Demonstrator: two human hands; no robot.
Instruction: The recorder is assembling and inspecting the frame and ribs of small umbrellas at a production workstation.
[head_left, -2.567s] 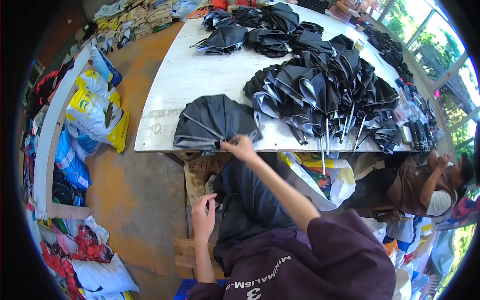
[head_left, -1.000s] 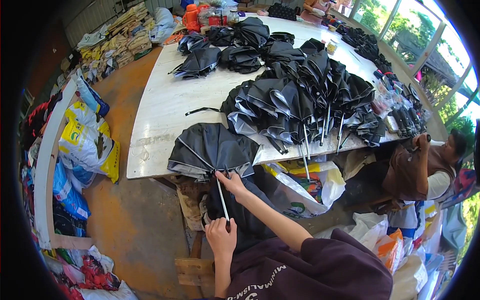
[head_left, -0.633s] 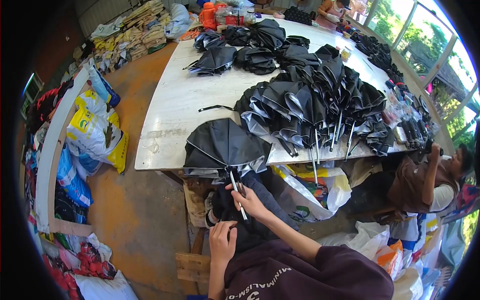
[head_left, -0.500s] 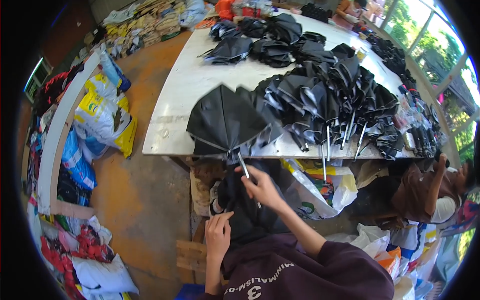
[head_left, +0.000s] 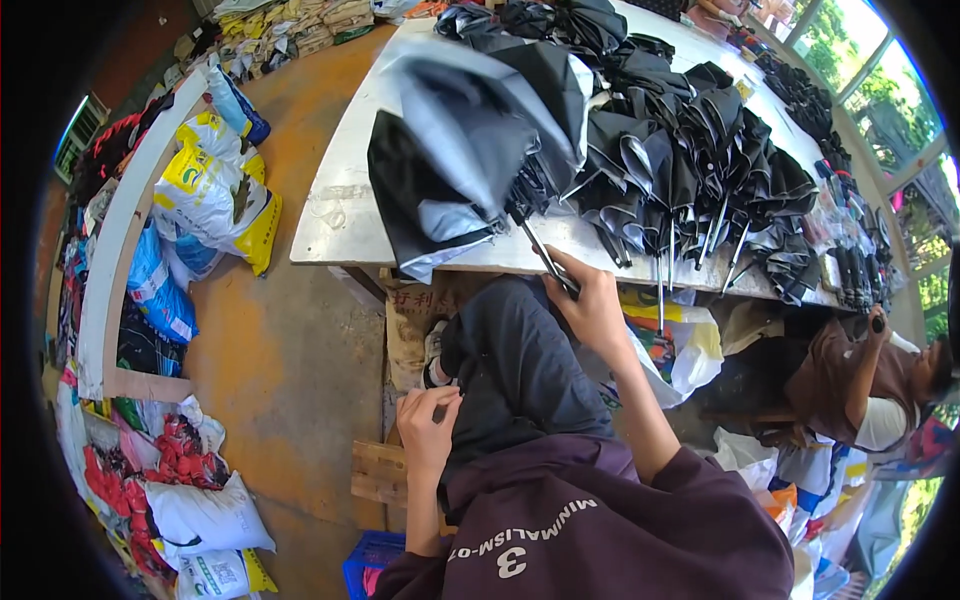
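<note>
My right hand (head_left: 592, 308) is closed round the lower end of a folding umbrella's shaft, near the front edge of the table. The umbrella (head_left: 408, 190) is half spread above the tabletop, its black canopy showing a silver inner side, partly smeared by motion. Its metal shaft slants down to my fingers. My left hand (head_left: 428, 428) is over my lap, beside my thigh, with fingers curled and thumb drawn in; anything small in it cannot be made out. To the right of the held umbrella lies a pile of black umbrellas (head_left: 690, 170), several shafts poking over the edge.
The white table (head_left: 335, 225) spans the front. A co-worker (head_left: 850, 385) sits at the right, a hand on a dark object. Filled bags (head_left: 215, 185) and a white-edged frame (head_left: 100, 290) stand left. A blue crate (head_left: 372, 560) is low by my left arm; a plastic bag (head_left: 695, 350) hangs below the table.
The umbrella has swung and tilted, now showing its silver inside. My right hand has moved up and right with the shaft. My left hand's fingers have curled in.
</note>
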